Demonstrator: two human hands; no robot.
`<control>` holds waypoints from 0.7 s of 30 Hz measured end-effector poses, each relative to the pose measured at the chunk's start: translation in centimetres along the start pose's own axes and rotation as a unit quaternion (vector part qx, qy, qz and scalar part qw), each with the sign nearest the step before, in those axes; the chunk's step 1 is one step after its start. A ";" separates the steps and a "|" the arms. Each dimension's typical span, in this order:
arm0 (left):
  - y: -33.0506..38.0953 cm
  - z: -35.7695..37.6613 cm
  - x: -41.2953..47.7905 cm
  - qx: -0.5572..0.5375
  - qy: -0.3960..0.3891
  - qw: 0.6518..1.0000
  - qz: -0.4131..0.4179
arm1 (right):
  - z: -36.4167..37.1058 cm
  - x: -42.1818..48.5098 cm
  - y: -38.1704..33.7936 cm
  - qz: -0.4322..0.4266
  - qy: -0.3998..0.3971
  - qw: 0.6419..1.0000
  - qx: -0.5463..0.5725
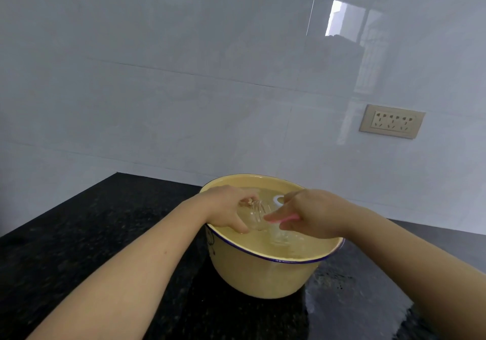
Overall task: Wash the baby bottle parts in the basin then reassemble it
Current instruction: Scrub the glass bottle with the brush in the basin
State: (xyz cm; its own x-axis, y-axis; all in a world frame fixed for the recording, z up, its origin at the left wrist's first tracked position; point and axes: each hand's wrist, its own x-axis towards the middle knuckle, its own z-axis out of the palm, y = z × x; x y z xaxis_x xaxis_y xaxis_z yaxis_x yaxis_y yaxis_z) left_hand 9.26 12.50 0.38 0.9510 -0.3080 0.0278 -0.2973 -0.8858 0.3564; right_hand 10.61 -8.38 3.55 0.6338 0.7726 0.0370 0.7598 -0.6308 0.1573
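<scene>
Clear bottle tilted in left hand — right hand pinches pink piece.

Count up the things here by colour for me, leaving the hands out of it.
Yellow: 1, the basin.
Clear: 1, the bottle, gripped by the left hand.
Pink: 1, the pink piece pinched by the right hand.
White: 1, the white piece in the water.
Beige: 1, the wall socket.
Total: 5.
</scene>
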 end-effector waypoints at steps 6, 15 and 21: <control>-0.4 0.1 0.1 -0.013 0.016 1.000 0.005 | 1.0 0.0 0.3 0.015 0.095 0.991 0.091; -0.1 0.1 0.0 0.004 -0.015 1.000 0.002 | 1.1 -0.4 -0.5 -0.009 0.032 0.999 0.008; -0.2 0.1 0.2 0.007 0.006 1.000 0.001 | 1.0 -0.6 -1.1 0.027 0.121 0.992 -0.036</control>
State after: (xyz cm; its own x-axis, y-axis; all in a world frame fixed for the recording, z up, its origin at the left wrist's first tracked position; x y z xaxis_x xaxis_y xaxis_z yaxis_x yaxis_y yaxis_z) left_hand 9.46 12.60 0.17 0.9516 -0.3048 0.0395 -0.2994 -0.8903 0.3430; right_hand 9.55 -8.25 2.33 0.6139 0.7371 0.2824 0.7074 -0.6725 0.2177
